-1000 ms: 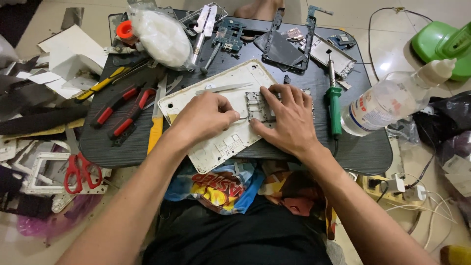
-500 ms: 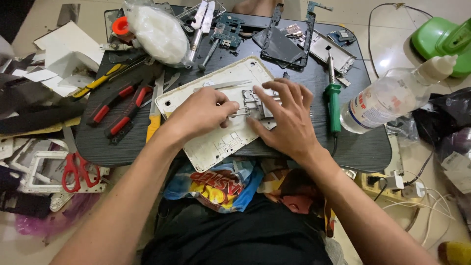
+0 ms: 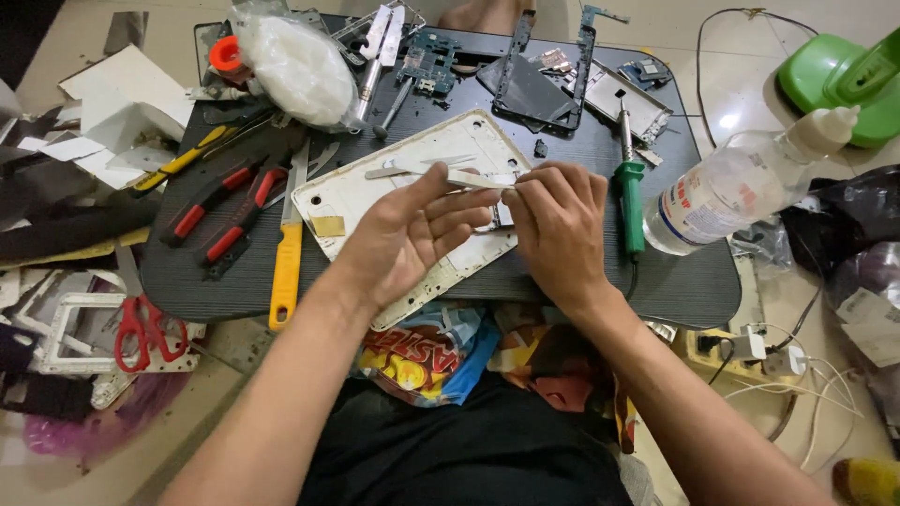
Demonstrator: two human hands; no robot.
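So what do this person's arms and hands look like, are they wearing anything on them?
Both arms are bare up to the frame's edge: no sleeves show. The left hand and right hand have no gloves, and no rings, watch or bands can be seen on fingers or wrists. The nails look short and plain.

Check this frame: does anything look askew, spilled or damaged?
The clear plastic bottle lies on its side at the black table's right edge, partly overhanging; no spill shows. The white tablet shell under both hands juts past the near edge.
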